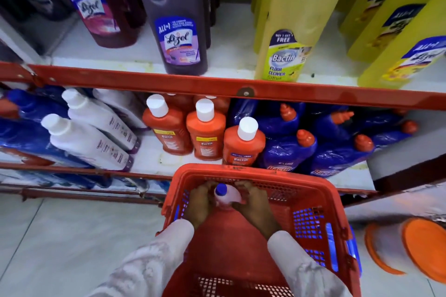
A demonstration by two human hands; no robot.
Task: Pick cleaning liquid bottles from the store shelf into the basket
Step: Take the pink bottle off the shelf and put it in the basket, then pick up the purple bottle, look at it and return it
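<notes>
A red plastic basket [311, 188] stands on the floor in front of the shelf. Inside it both my hands grip one pale bottle with a blue cap [225, 194], held upright near the basket's far wall. My left hand [199, 205] wraps its left side and my right hand [253, 205] its right side. The bottle's lower body is hidden by my hands. On the lower shelf stand orange Bactin bottles [205, 135] with white caps, blue bottles [287, 149] with orange caps, and white bottles [89, 137] leaning left.
The upper shelf holds dark purple Lizol bottles [178, 31], a yellow Bactin floor cleaner [289, 31] and more yellow bottles at right. A red shelf rail [193, 82] runs across. Orange-lidded containers [415, 248] sit on the tiled floor at right.
</notes>
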